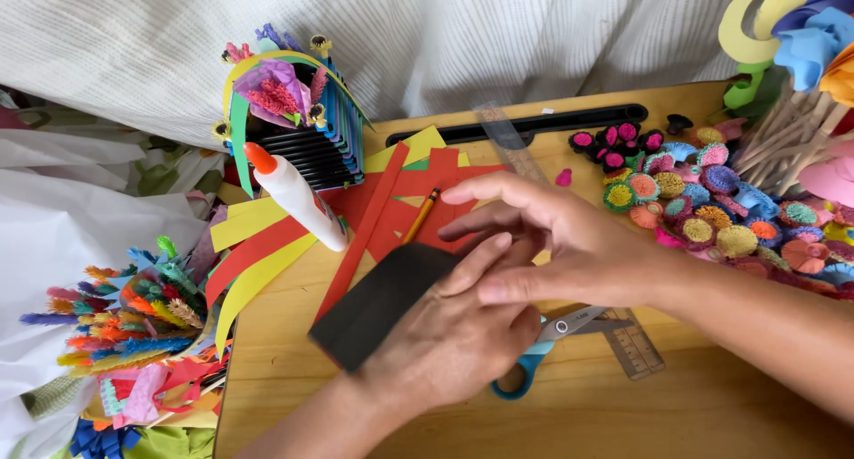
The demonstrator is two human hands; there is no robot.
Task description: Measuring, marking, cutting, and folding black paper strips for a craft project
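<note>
Left hand [449,343] had its grip clamped on a folded black paper strip [378,303] held low over the wooden counter [623,414]; right hand [556,241] lay across it, fingers loosely apart, holding nothing. Judgement: best to keep edges aligned and run a fingertip along the fold while the left pinned it flat. Blue-handled scissors [534,357] lay just under the hands. Further off, glue bottle [294,197] rested on red and yellow strips [267,245]. Black slatted holder [311,152] contained paper flowers.
</note>
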